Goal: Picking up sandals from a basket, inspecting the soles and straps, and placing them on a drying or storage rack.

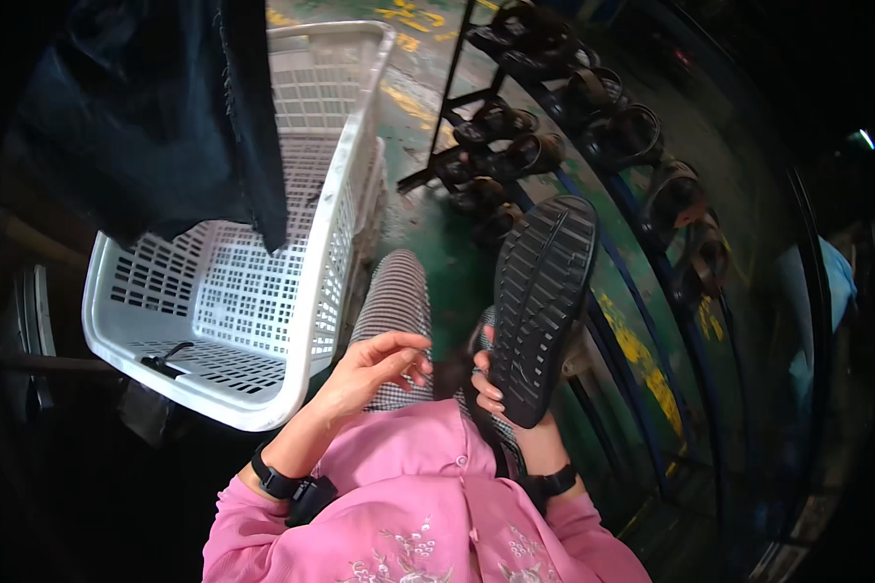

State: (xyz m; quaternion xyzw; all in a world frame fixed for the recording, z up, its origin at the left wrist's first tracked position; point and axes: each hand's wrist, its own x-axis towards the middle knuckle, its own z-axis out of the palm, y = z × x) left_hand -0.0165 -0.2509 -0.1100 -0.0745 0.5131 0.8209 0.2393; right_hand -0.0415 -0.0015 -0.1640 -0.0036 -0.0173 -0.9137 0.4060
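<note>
In my right hand (488, 377) I hold a black shoe sole (544, 301) upright, its ridged tread turned toward me. My fingers wrap its lower left edge near one end. Any upper or straps on its far side are hidden. My left hand (389, 364) hovers above my lap, left of the sole and apart from it. Its fingers are loosely bent with gaps between them, and I see nothing in them.
A white plastic basket (306, 325) stands at my left, with a small black strap-like piece (165, 361) inside. Dark sheet material (156, 126) hangs over it. At the right, a dark metal rack (642, 228) carries several sandals (627, 134). Yellow marks (642, 360) show on the green floor.
</note>
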